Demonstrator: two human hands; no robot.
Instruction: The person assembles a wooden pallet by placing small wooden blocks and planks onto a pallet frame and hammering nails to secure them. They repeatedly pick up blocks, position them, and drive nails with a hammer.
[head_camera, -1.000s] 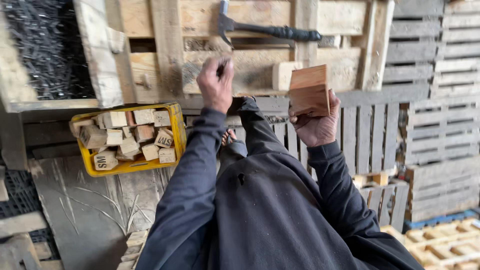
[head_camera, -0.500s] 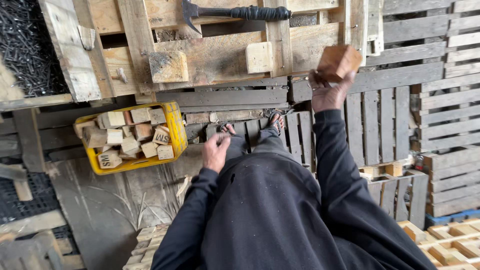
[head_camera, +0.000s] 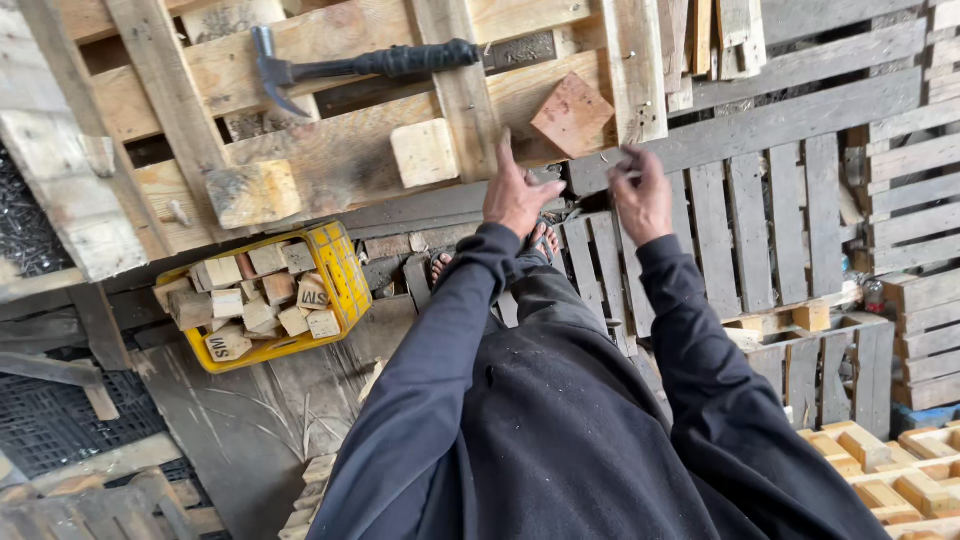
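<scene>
The wood block (head_camera: 572, 113) looks light, stiff and rough-edged, best pinched across its flat sides; it lies just beyond the empty, spread left hand (head_camera: 516, 195) and the loosely curled right hand (head_camera: 643, 197).

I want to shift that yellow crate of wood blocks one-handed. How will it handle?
Probably heavy for its size: the yellow crate is heaped with wood blocks. Loose blocks on top may tumble out if tipped. Its plastic walls might flex under that load.
</scene>
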